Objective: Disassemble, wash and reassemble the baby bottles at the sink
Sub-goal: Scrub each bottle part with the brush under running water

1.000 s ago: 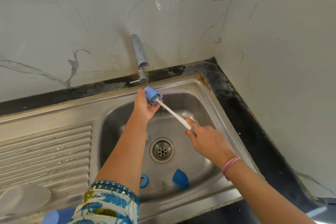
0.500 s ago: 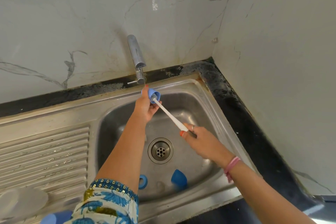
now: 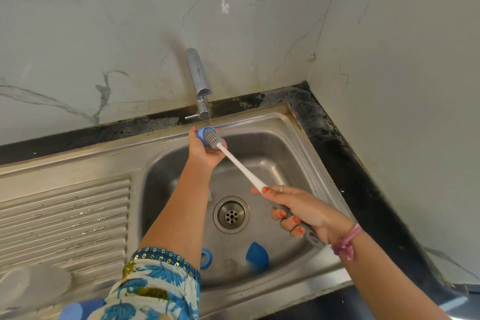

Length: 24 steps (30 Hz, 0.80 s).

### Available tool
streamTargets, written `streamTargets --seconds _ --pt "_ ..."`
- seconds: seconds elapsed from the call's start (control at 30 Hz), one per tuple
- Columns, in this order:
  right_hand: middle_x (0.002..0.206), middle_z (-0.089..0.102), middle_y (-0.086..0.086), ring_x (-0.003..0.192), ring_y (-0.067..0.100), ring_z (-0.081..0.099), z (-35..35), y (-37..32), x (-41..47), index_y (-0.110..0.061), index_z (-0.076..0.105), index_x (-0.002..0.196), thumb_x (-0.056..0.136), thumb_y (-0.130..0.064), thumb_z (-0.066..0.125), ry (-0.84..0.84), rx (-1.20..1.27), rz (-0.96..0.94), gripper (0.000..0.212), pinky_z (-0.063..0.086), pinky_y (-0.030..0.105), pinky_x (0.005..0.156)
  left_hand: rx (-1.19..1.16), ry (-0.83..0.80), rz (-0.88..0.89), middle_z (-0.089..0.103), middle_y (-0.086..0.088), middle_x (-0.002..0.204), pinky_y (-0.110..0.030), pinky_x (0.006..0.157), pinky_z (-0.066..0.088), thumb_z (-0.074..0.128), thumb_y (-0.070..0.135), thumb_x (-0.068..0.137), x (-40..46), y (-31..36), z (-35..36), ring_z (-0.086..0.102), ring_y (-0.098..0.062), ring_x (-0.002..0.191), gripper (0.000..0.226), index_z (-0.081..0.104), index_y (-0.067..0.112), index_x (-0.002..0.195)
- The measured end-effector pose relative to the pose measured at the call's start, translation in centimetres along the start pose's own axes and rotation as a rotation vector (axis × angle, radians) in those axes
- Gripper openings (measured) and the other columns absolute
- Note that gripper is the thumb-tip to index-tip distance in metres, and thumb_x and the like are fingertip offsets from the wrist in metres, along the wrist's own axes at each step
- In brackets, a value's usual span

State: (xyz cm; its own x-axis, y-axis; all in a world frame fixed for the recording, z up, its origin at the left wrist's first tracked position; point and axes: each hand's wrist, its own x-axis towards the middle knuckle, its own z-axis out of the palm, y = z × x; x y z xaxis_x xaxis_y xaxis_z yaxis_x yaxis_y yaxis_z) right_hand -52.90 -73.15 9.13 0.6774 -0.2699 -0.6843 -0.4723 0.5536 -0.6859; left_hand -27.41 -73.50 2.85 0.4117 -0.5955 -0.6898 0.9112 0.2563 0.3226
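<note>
Holding a small blue bottle ring (image 3: 203,135) right under the tap (image 3: 198,78), the left hand (image 3: 205,149) has its fingers wrapped round the ring from below, w/ a thin stream of water running down onto it. Only one view here, the head cam, looking down into a steel sink (image 3: 306,153) set in a corner of marble-look walls.

The right hand (image 3: 302,212) is clenched on the grey grip of a bottle brush (image 3: 241,167); its white shaft runs up and left across the basin to the grey bristle head, which sits at the ring's opening, touching it. Most of the bristles show outside the ring. A pink thread band (image 3: 346,243) is on the right wrist, a ring on one finger, nails painted orange.

In the basin bottom, near the front wall: a second blue ring (image 3: 206,258), partly hidden behind the left forearm, and a blue dome-shaped cap (image 3: 257,254) just right of it, both apart from the drain (image 3: 231,214). Between them sits something clear; can't tell what.

Left of the basin, the ribbed drainboard (image 3: 65,215) carries a clear roundish item (image 3: 33,286) at the lower left edge, blurred, not identifiable. A blue object (image 3: 78,310) peeks in at the bottom edge beside the patterned sleeve (image 3: 153,286). The dark desk (image 3: 345,158) edge runs along the sink's right side and back.
</note>
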Motion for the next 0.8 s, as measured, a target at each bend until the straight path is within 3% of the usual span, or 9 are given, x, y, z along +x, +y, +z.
streamTargets --seconds 0.07,0.17,0.27,0.43,0.57,0.67,0.8 --pt "0.060 0.041 -0.004 0.044 0.005 0.027 -1.2 -0.2 -0.6 -0.028 0.064 0.119 0.097 -0.037 0.052 0.047 -0.071 -0.008 0.027 0.025 0.016 0.036 0.037 0.055 -0.034 0.060 -0.011 0.088 -0.027 0.068 0.051 0.059 0.041 0.093 0.5 -0.1 -0.3 0.057 -0.019 0.075 0.038 0.057 0.004 0.101" --pt "0.061 0.041 -0.003 0.043 0.005 0.026 -3.5 -0.5 -1.3 -0.023 0.065 0.120 0.091 -0.038 0.057 0.049 0.038 -0.006 0.033 0.025 0.016 0.036 -0.016 0.083 -0.077 0.057 -0.016 0.104 -0.029 0.052 0.058 0.064 0.025 0.092 1.0 -0.6 -1.0 0.060 -0.024 0.084 0.041 0.052 0.003 0.126" --pt "0.061 0.040 -0.002 0.041 0.005 0.027 -5.0 -0.5 -1.1 -0.018 0.065 0.121 0.093 -0.037 0.056 0.093 0.115 -0.002 0.035 0.026 0.015 0.035 -0.085 0.059 -0.129 0.054 -0.018 0.107 -0.031 0.046 0.057 0.063 0.021 0.094 1.2 -1.1 -1.0 0.059 -0.029 0.084 0.046 0.049 0.004 0.133" --pt "0.059 0.043 -0.002 0.041 0.004 0.029 -5.4 0.2 -0.1 -0.017 0.064 0.121 0.095 -0.038 0.055 0.187 0.046 0.014 0.034 0.028 0.015 0.035 -0.204 -0.109 -0.247 0.054 -0.023 0.105 -0.030 0.047 0.057 0.058 0.019 0.096 0.4 -1.5 -0.8 0.066 -0.026 0.068 0.044 0.046 0.000 0.133" --pt "0.058 0.044 -0.002 0.041 0.004 0.030 -4.8 0.5 0.4 -0.016 0.063 0.120 0.095 -0.037 0.055 0.189 0.033 0.033 0.034 0.028 0.015 0.036 -0.199 -0.113 -0.258 0.055 -0.024 0.103 -0.030 0.047 0.057 0.061 0.022 0.095 0.3 -1.6 -0.9 0.068 -0.026 0.060 0.048 0.046 -0.001 0.134" --pt "0.058 0.044 -0.002 0.041 0.004 0.030 -4.6 0.6 0.5 -0.016 0.064 0.119 0.095 -0.037 0.055 0.190 0.020 0.035 0.033 0.029 0.015 0.036 -0.149 -0.182 -0.214 0.060 -0.020 0.098 -0.026 0.053 0.058 0.060 0.027 0.095 -0.4 -1.4 -0.8 0.069 -0.023 0.065 0.046 0.049 0.000 0.129" --pt "0.059 0.045 -0.002 0.041 0.004 0.031 -4.7 0.6 0.8 -0.016 0.065 0.118 0.095 -0.037 0.055 0.198 -0.001 0.035 0.032 0.030 0.015 0.036 0.021 -0.166 -0.099 0.069 -0.018 0.102 -0.030 0.060 0.059 0.068 0.033 0.089 -1.4 -1.0 -0.8 0.072 -0.026 0.081 0.051 0.053 0.002 0.126"
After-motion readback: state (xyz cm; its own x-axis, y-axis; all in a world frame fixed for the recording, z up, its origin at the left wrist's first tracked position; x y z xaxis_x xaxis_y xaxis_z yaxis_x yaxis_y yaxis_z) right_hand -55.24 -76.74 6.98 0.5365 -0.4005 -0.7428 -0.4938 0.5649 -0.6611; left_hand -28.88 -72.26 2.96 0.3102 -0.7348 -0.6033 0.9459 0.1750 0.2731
